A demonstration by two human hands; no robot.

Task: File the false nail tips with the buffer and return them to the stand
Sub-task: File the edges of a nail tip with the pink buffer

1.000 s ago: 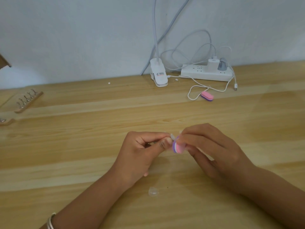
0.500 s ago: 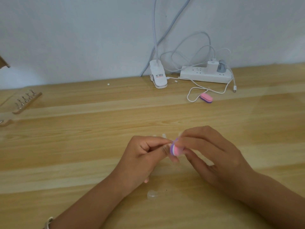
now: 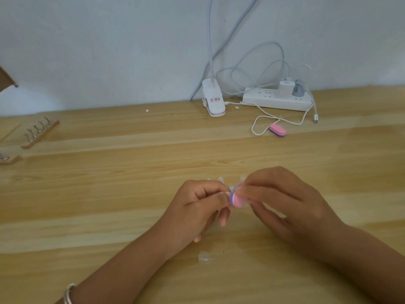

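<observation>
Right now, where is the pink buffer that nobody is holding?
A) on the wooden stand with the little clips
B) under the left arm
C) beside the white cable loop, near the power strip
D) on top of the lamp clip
C: the spare pink buffer lies on the table right by the loop of white cable, in front of the power strip, while the right hand pinches a second buffer.

The label [image 3: 215, 99] on the lamp clip [image 3: 212, 89] is unreadably blurred.
</observation>
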